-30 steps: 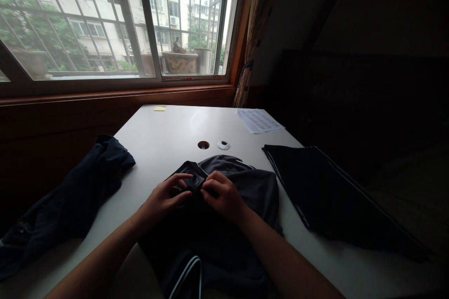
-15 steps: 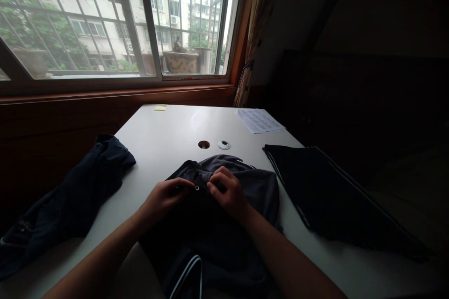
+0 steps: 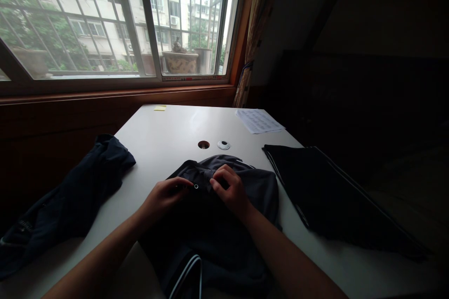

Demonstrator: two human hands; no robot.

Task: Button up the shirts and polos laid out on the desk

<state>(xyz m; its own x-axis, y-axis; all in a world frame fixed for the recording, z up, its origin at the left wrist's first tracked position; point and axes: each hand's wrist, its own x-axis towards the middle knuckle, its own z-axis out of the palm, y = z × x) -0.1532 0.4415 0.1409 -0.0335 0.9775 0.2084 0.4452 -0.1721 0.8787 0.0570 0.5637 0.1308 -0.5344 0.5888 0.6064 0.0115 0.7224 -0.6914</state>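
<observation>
Our left hand (image 3: 171, 194) and right hand (image 3: 229, 189) each pinch the dark garment's (image 3: 217, 238) edge, a small ring (image 3: 196, 186) showing between them. The garment lies on the white table (image 3: 168, 131), between two other dark clothes (image 3: 80, 187).

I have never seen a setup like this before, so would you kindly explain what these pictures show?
There is no machine here: a person works with two bare hands. All the pictures come from one camera on their head, looking forward and down.

On the white table, a dark garment lies in the middle. The left hand and right hand hold its far edge, near a small pale ring.

Dark cloth lies on either side. Farther back are a round hole, a white disc, printed paper and a yellow note.
</observation>
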